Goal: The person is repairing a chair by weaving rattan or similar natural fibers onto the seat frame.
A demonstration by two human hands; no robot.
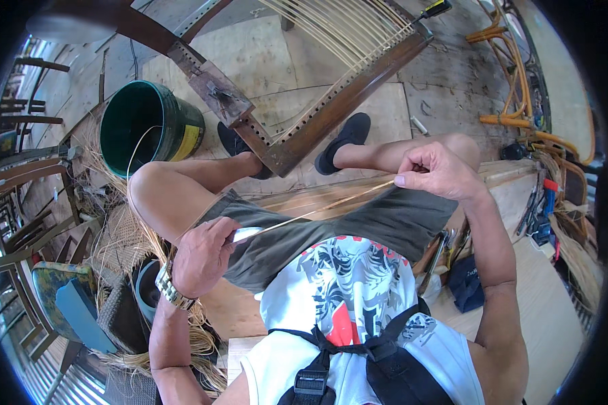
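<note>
A thin, pale cane strand (317, 211) stretches across my lap between both hands. My left hand (206, 255), wearing a metal watch (173, 287), is closed on the strand near my left thigh. A small white piece (247, 234), its kind unclear, sticks out from those fingers. Over my right thigh, my right hand (438, 172) pinches the strand's other end between thumb and fingertips. Ahead of my knees, a dark wooden chair frame (344, 108) has drilled holes along its rails. Parallel cane strands (338, 34) run over its opening.
A green bucket (134, 128) stands left of my knee, a curved strand rising from it. Loose cane fibres (206, 351) lie lower left, beside a grey container (146, 290). Chair parts (30, 169) crowd the far left. Tools (539, 212) and rattan furniture (517, 74) are at right.
</note>
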